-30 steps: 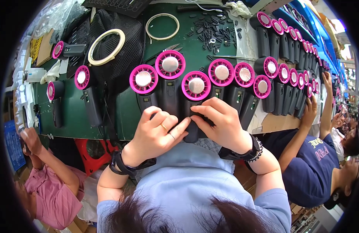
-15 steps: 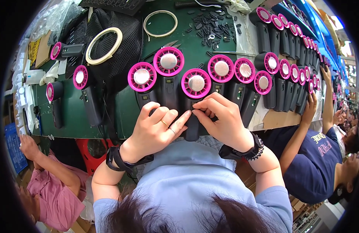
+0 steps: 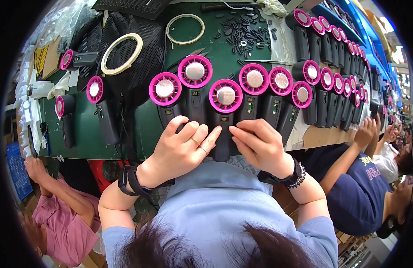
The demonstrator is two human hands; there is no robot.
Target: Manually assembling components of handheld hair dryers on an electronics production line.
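Note:
In front of me lies a black handheld fan (image 3: 221, 145) with a pink slotted ring, a silver disc at its centre and a small lit display on its handle. One finger of my left hand (image 3: 182, 145) points at the handle's left edge below the display. The others are loosely bent and apart, holding nothing visible. At the handle's right edge, my right hand (image 3: 262, 145) has its thumb and fingertips drawn together; anything between them is hidden. Close around stand similar fans, such as one on the left (image 3: 165, 89) and one on the right (image 3: 254, 79).
Many more fans (image 3: 327, 79) stand in rows at the right. Small black parts (image 3: 244, 33) lie scattered at the back, near a tape roll (image 3: 185, 29). Another tape roll (image 3: 121, 53) rests on a black mesh bag (image 3: 148, 58). Co-workers sit on both sides.
My right fingertips have drawn off the handle's front to its right edge, uncovering the display and the area below. My left hand has barely moved. The right co-worker's arms have lowered.

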